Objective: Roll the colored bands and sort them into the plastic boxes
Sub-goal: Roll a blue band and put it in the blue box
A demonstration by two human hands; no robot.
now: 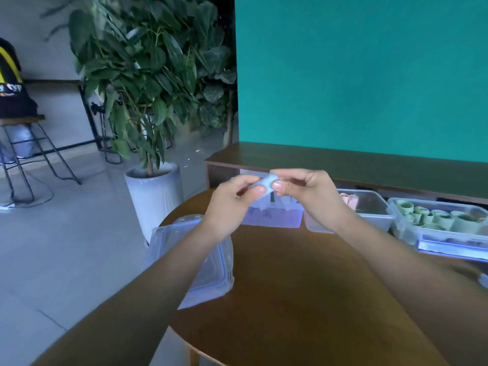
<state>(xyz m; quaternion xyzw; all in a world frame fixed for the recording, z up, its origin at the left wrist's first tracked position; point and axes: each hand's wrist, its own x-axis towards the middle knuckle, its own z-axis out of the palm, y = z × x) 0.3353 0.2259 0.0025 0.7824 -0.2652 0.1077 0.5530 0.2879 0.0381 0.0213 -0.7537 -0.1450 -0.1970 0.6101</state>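
Note:
Both my hands are raised above the far side of the round wooden table. Between them is a small light-blue band, rolled up. My left hand pinches its left end and my right hand pinches its right end. Behind the hands stand three clear plastic boxes in a row: one with blue contents, largely hidden by my hands, one holding a pink roll, and one with several green rolls.
Clear box lids lie stacked at the table's left edge. Another lid leans by the green box. A potted plant stands left of the table, a wooden bench behind it. A person sits on a stool far left.

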